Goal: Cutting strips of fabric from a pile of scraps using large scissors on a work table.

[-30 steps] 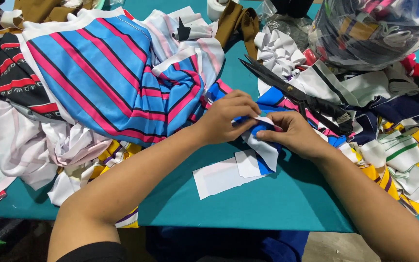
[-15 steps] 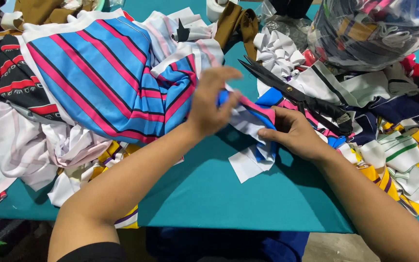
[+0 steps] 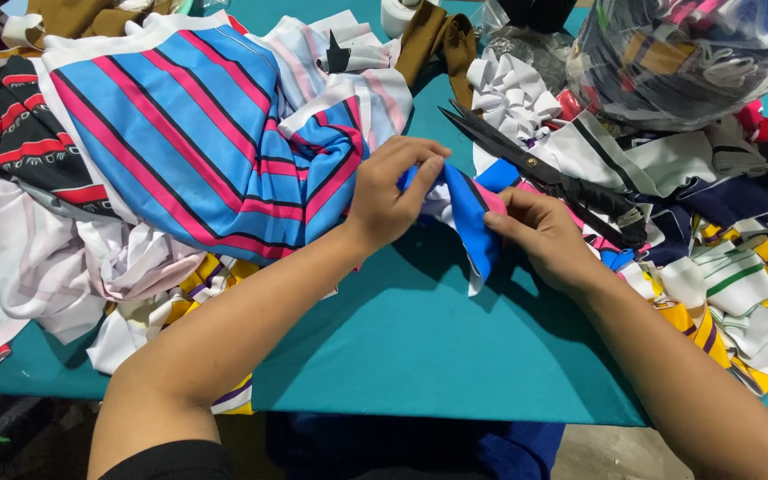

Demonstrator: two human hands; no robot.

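Blue fabric scrap (image 3: 471,218) pinched at centre, lifted off teal table (image 3: 420,356). Left hand (image 3: 393,191) clamped on upper edge, right hand (image 3: 540,236) clamped on right side, likely stretching it flat for inspection. Scrap: blue, pink stripe, white underside (creased). Black scissors (image 3: 535,169) lying just beyond, striped garment (image 3: 197,133) at left.

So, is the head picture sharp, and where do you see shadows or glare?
Head view: mostly sharp, even light from above; the left hand and right hand throw soft shadows on the teal table under the blue fabric piece; bright glare on the clear plastic bag; straight edges bend slightly near the corners.
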